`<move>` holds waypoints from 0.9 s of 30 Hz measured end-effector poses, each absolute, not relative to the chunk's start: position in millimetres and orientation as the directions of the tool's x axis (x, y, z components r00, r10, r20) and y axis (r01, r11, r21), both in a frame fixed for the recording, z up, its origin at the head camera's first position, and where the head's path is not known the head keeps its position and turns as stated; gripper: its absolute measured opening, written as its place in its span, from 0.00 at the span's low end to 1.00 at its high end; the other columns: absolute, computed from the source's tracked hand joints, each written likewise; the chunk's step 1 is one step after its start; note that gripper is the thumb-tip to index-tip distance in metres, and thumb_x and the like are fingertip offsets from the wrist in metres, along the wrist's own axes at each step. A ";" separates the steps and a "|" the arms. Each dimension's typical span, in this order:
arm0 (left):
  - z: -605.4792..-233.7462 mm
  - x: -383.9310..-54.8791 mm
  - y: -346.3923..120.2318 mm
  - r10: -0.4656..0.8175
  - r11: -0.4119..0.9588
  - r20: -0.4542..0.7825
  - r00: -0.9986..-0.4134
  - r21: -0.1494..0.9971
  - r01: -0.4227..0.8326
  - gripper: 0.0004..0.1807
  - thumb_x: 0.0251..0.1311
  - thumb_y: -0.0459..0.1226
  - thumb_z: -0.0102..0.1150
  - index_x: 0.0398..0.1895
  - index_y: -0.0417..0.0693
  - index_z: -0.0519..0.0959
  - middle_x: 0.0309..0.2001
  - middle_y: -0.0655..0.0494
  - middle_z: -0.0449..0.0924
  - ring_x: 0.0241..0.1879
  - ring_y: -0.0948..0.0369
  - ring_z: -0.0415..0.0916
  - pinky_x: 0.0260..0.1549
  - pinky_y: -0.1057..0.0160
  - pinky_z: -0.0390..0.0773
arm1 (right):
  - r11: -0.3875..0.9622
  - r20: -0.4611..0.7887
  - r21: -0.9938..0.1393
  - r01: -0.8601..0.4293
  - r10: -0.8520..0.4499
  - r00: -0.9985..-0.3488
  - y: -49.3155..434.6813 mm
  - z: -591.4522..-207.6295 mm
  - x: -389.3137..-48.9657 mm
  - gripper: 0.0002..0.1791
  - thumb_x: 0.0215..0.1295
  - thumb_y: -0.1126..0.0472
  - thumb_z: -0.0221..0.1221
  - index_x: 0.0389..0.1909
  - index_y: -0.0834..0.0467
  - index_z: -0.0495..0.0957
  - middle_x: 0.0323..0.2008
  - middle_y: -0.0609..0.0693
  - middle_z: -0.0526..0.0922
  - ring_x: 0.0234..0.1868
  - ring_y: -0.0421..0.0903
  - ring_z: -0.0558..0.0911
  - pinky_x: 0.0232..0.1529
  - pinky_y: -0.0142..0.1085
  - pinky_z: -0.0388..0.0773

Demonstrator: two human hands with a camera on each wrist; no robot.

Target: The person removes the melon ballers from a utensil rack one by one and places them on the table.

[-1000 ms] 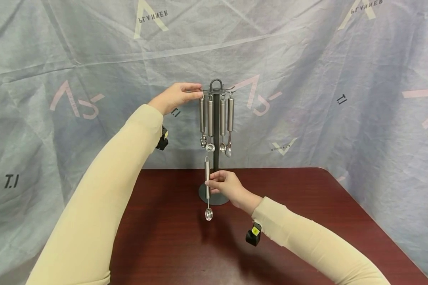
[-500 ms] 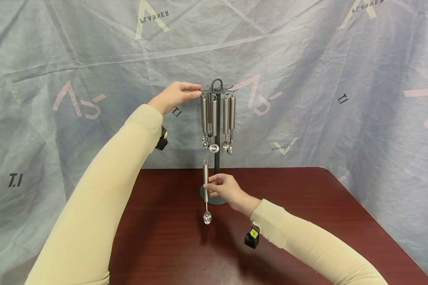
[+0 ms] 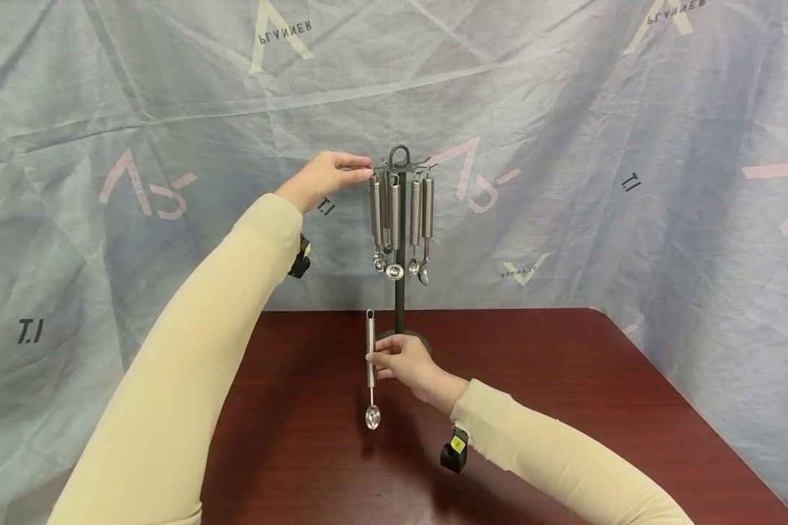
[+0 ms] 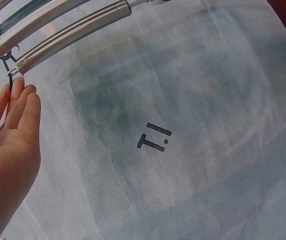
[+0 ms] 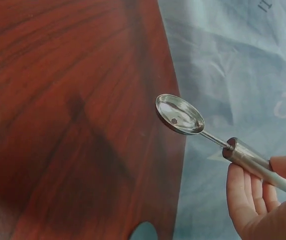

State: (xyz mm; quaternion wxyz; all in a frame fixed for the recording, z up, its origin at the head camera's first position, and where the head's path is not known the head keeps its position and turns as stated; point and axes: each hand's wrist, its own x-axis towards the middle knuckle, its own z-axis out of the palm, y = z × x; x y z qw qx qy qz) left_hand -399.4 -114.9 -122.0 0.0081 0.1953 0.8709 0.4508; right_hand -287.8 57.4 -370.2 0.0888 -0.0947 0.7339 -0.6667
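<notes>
My right hand [image 3: 408,362] pinches the steel handle of a melon baller [image 3: 371,364] between thumb and fingers. It hangs nearly upright, loop at the top, in front of the stand's base. In the right wrist view the oval scoop [image 5: 180,114] has a small hole in its bowl. My left hand [image 3: 331,176] is at the top of the dark utensil stand [image 3: 399,302], fingers nearly straight. In the left wrist view its thumb and fingertips pinch the end of a hook [image 4: 10,80]. Several steel-handled scoops [image 3: 395,219] hang from the stand; one handle [image 4: 75,37] is beside the left fingertips.
The stand's round base [image 3: 422,341] rests on the dark red table [image 3: 519,386], partly hidden by the right hand. A grey printed cloth [image 3: 190,95] hangs behind and around the table. Each wrist wears a small black camera [image 3: 454,450].
My right hand has moved down and slightly left with the melon baller, away from the stand. The stand's rack has turned a little with its hanging scoops. The left hand has barely moved.
</notes>
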 end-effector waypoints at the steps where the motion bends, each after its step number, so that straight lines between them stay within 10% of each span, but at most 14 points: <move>1: -122.3 -399.5 -114.9 0.343 0.520 0.161 -0.925 0.788 0.330 0.30 0.70 0.46 0.53 0.73 0.55 0.63 0.74 0.58 0.59 0.72 0.58 0.57 0.72 0.57 0.58 | 0.088 -0.004 -0.996 -0.019 -0.256 -0.967 56.2 -372.1 -286.8 0.12 0.63 0.69 0.62 0.44 0.72 0.76 0.32 0.53 0.80 0.29 0.41 0.81 0.46 0.47 0.84; 27: -126.9 -396.7 -111.9 0.307 0.531 0.213 -0.928 0.770 0.353 0.29 0.69 0.47 0.54 0.72 0.54 0.65 0.73 0.58 0.60 0.71 0.58 0.60 0.70 0.57 0.62 | 0.044 -0.163 -0.987 0.157 -0.264 -0.951 35.4 -414.9 -274.8 0.12 0.60 0.70 0.64 0.41 0.71 0.73 0.30 0.53 0.79 0.25 0.41 0.80 0.39 0.43 0.86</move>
